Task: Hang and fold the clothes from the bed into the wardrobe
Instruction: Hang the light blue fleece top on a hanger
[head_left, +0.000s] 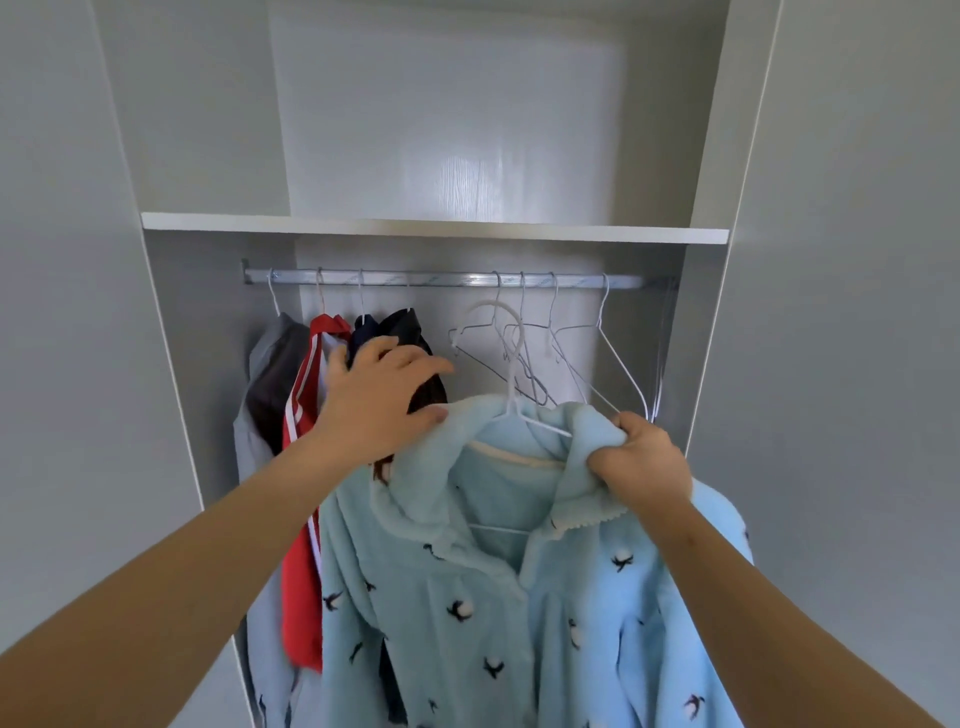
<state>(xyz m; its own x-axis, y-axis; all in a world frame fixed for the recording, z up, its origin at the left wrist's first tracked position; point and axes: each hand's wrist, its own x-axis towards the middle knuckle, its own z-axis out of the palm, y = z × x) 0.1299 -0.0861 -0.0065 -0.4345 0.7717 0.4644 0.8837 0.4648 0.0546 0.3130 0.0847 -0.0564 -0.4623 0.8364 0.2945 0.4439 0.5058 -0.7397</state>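
Observation:
A light blue fleece pyjama top (467, 613) with small bird prints sits on a white hanger (511, 364), held up in front of the open wardrobe. The hanger's hook is below the metal rail (441, 280), not on it. My right hand (644, 462) grips the top's right collar and shoulder. My left hand (379, 400) rests on the top's left shoulder, fingers spread, touching the dark clothes behind it.
On the rail's left part hang a grey garment (270, 374), a red one with white stripes (306, 467) and dark ones (410, 332). Several bare wire hangers (576, 353) hang on the right part. A white shelf (436, 228) runs above the rail.

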